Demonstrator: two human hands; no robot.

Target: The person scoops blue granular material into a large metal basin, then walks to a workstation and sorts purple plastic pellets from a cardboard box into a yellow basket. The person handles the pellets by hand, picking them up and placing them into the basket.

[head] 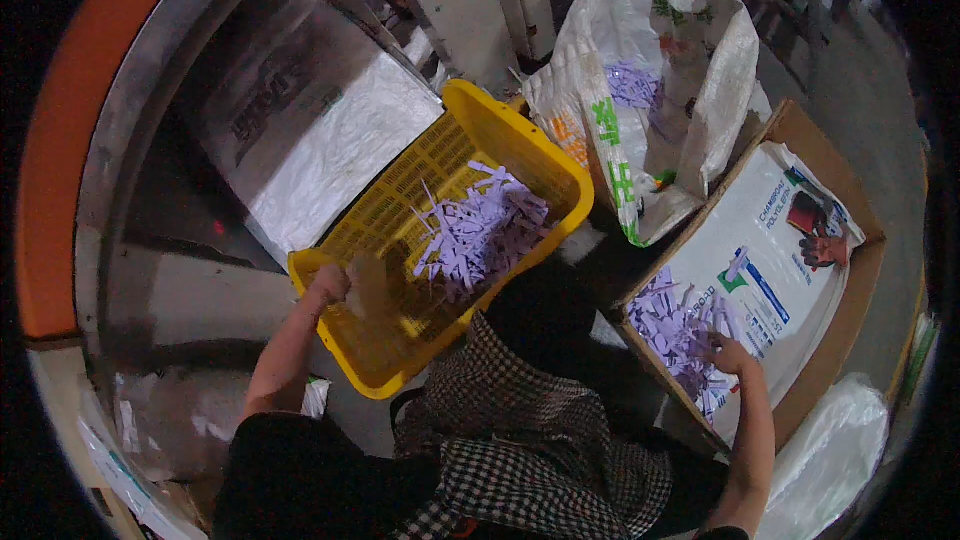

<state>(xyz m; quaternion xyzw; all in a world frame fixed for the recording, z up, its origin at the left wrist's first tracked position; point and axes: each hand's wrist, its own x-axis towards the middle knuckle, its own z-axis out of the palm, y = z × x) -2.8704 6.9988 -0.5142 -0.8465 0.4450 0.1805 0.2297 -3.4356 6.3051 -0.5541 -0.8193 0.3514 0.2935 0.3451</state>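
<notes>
A yellow perforated plastic basket [577, 202] sits before me, tilted, with a heap of small light-purple plastic pieces [484, 229] towards its right side. My left hand [330, 285] is at the basket's left end, its fingers curled, beside a blurred tan shape [367, 285]; whether it grips this or the rim cannot be told. On the right stands an open cardboard carton [862, 300] lined with printed white plastic. My right hand [724, 352] reaches into it, fingers bent at a second pile of purple pieces [667, 322]. Whether any are between the fingers is unclear.
An open white woven sack [570, 82] with purple pieces inside stands beyond the basket. Printed white sheeting [352, 135] lies at the basket's far left. A clear plastic bag [832, 457] is beside the carton, and a curved orange edge [67, 142] runs along the left.
</notes>
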